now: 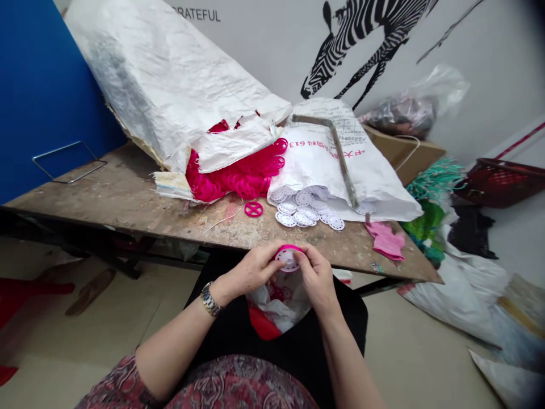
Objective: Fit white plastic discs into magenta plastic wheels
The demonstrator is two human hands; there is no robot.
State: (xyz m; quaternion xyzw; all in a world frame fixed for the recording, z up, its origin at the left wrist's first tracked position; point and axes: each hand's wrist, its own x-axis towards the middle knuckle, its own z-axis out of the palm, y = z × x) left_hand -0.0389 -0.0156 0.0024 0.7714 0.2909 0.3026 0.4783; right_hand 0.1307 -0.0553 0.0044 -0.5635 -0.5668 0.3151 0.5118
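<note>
Between both hands, just off the table's front edge, is a white slotted plastic disc (286, 259) with a pink ring around its rim. My left hand (258, 265) grips it from the left, thumb on its face. On the right side, my right hand (317, 277) pinches the same disc with the thumb on top. Below them, on my lap, lies an open white bag (281, 309) with some pink pieces in it. Pink plastic rings (238, 176) spill from a big white sack (170, 74) on the table. Several white discs (304, 211) lie at the mouth of another white sack (366, 159).
A single pink ring (254, 209) with a cross inside lies near the table's (230, 233) front. A bent metal bar (340, 153) rests on the right sack. Pink cloth (386, 240) lies at the right; a wire frame (70, 162) is at left. Bags (460, 284) crowd the floor.
</note>
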